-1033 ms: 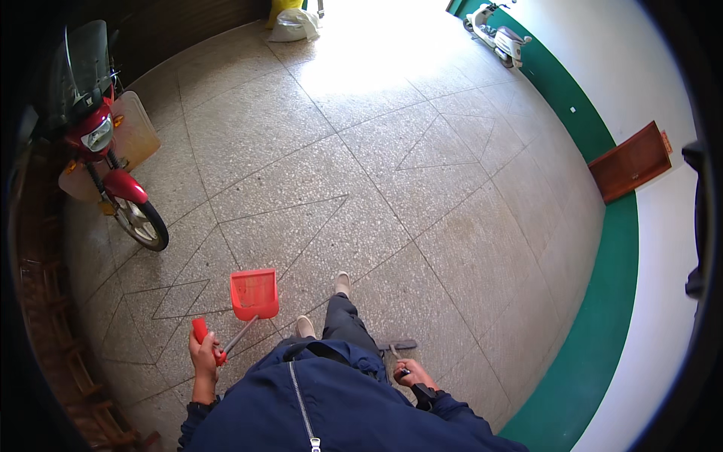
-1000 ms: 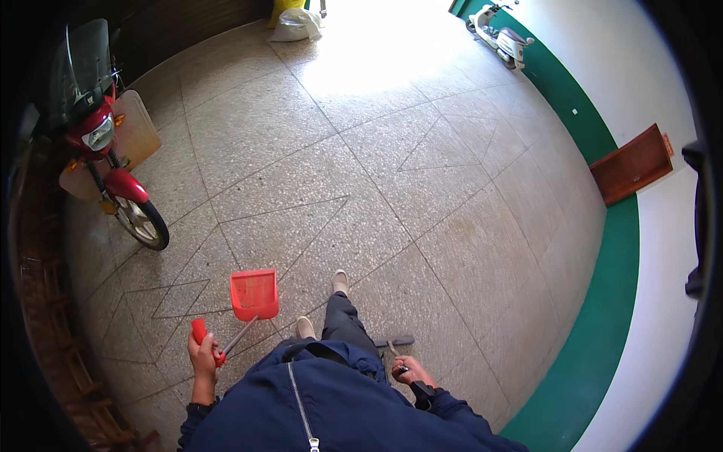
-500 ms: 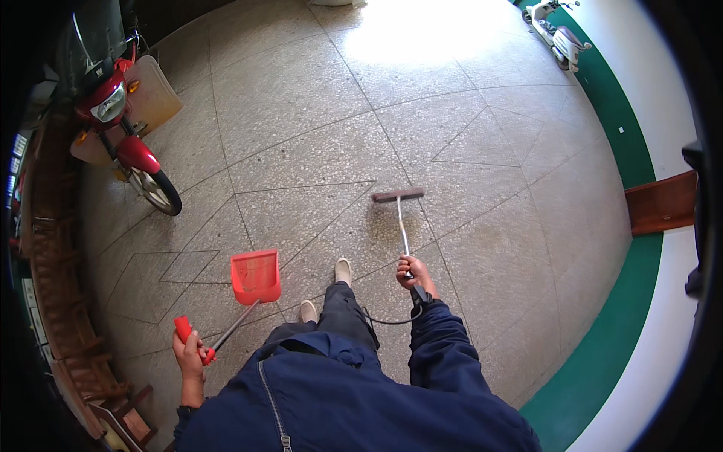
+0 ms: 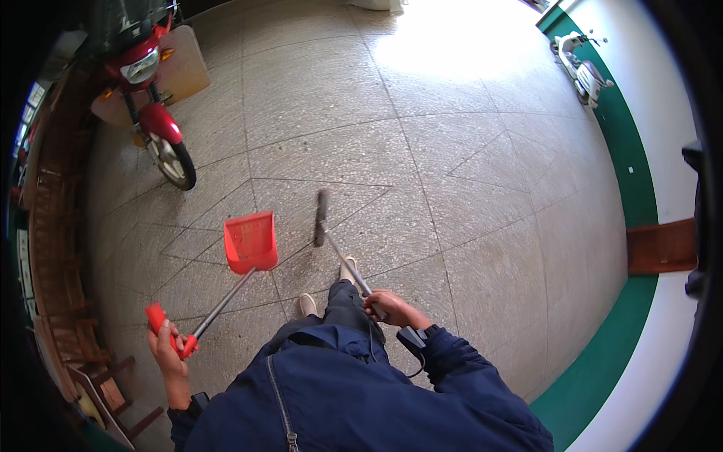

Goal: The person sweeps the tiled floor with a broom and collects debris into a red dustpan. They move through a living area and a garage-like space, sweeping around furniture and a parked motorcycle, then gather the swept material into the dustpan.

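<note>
A red dustpan (image 4: 251, 239) with a grey metal handle stands ahead of me on the left, its mouth facing away. My left hand (image 4: 170, 348) is wrapped round the dustpan's red grip. My right hand (image 4: 389, 309) is closed on the metal handle of a broom (image 4: 349, 264), near its upper end. The broom's narrow dark head (image 4: 321, 218) is to the right of the dustpan, apart from it and turned nearly lengthwise. It looks slightly blurred.
A red motorcycle (image 4: 160, 113) stands at the far left, and a white scooter (image 4: 581, 69) by the far right wall. Wooden furniture (image 4: 66, 264) lines the left side. A brown board (image 4: 661, 247) is at the right wall. Speckled stone floor (image 4: 482, 248) lies between.
The broom's head has swung left toward the dustpan and turned from crosswise to nearly lengthwise. My right hand has moved left and nearer my body. The dustpan appears slightly farther forward.
</note>
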A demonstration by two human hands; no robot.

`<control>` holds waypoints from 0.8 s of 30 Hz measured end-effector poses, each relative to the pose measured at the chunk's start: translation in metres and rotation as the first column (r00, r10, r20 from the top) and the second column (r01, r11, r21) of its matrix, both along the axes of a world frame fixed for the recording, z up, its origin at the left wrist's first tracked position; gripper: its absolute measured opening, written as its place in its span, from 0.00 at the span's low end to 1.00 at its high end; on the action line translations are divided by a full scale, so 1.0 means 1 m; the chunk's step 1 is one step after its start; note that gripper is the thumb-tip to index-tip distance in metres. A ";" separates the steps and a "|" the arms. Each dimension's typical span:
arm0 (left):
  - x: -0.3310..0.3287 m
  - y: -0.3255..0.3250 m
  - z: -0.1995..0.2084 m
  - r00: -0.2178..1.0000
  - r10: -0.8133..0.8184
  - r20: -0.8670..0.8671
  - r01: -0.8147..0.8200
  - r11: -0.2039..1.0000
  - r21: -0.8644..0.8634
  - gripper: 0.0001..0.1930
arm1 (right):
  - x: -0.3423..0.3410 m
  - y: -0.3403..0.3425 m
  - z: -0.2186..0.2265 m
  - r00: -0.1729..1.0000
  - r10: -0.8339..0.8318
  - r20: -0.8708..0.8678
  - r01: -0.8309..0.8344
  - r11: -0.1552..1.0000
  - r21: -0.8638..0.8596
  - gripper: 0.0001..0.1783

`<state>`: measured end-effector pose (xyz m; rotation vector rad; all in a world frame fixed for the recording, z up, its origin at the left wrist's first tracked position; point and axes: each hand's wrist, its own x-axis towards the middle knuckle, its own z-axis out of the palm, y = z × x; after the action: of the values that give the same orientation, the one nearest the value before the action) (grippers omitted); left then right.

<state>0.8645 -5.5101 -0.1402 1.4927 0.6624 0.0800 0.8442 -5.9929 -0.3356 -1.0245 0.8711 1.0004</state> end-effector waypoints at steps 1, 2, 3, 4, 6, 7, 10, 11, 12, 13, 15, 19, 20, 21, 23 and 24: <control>-0.005 0.003 0.005 1.000 -0.009 0.022 0.009 1.000 0.009 0.14 | 0.005 0.016 -0.006 1.000 -0.028 -0.004 0.029 0.995 0.096 0.07; -0.010 0.005 0.009 1.000 -0.012 0.028 0.012 1.000 0.025 0.14 | 0.014 0.032 -0.015 0.996 -0.016 -0.087 0.035 0.975 0.221 0.08; -0.016 0.005 0.011 0.999 -0.016 0.035 0.015 0.999 0.042 0.14 | 0.023 0.046 -0.027 0.986 0.008 -0.168 0.051 0.938 0.342 0.09; -0.021 0.006 0.015 0.999 -0.022 0.039 0.020 0.998 0.060 0.15 | 0.031 0.063 -0.039 0.964 0.036 -0.265 0.101 0.867 0.487 0.10; -0.031 0.005 0.017 0.999 -0.008 0.052 0.003 0.996 0.089 0.15 | 0.043 0.106 -0.066 0.949 -0.011 -0.315 0.165 0.870 0.466 0.13; -0.034 0.005 0.018 0.998 0.003 0.058 -0.009 0.994 0.106 0.15 | 0.050 0.121 -0.078 0.905 -0.008 -0.425 0.260 0.802 0.538 0.08; -0.044 0.001 0.021 0.998 0.014 0.063 -0.023 0.991 0.135 0.15 | 0.054 0.155 -0.107 0.866 0.002 -0.499 0.288 0.815 0.503 0.06; -0.046 0.000 0.022 0.998 0.025 0.055 -0.033 0.988 0.149 0.15 | 0.053 0.154 -0.113 0.883 -0.035 -0.467 0.295 0.817 0.496 0.06; -0.047 -0.001 0.021 0.998 0.033 0.050 -0.040 0.986 0.161 0.15 | 0.054 0.148 -0.118 0.883 -0.078 -0.464 0.327 0.810 0.486 0.06; -0.046 -0.002 0.021 0.998 0.038 0.046 -0.046 0.985 0.169 0.15 | 0.056 0.138 -0.120 0.858 -0.143 -0.492 0.387 0.810 0.440 0.06; -0.042 -0.007 0.014 0.997 0.066 0.026 -0.070 0.982 0.178 0.15 | 0.066 0.095 -0.124 0.773 -0.319 -0.548 0.531 0.799 0.283 0.06; -0.026 -0.022 -0.002 0.992 0.111 -0.056 -0.100 0.982 0.161 0.13 | 0.078 -0.061 -0.101 0.645 -0.529 -0.551 0.736 0.624 0.262 0.08; -0.022 -0.029 -0.008 0.994 0.099 -0.047 -0.091 0.984 0.151 0.12 | 0.084 -0.099 -0.095 0.623 -0.572 -0.533 0.758 0.611 0.229 0.08; -0.015 -0.037 -0.012 0.992 0.111 -0.057 -0.101 0.983 0.153 0.11 | 0.092 -0.134 -0.089 0.617 -0.596 -0.514 0.770 0.592 0.238 0.07; -0.003 -0.052 -0.018 0.988 0.133 -0.081 -0.119 0.980 0.157 0.10 | 0.120 -0.188 -0.086 0.683 -0.644 -0.346 0.709 0.697 0.102 0.08; 0.002 -0.059 -0.020 0.985 0.142 -0.098 -0.125 0.979 0.158 0.09 | 0.135 -0.208 -0.088 0.705 -0.627 -0.332 0.683 0.726 0.078 0.10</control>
<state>0.8662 -5.5692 -0.1603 1.6055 0.8603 0.1563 0.9788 -6.2013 -0.4235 -0.3271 1.2375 0.5903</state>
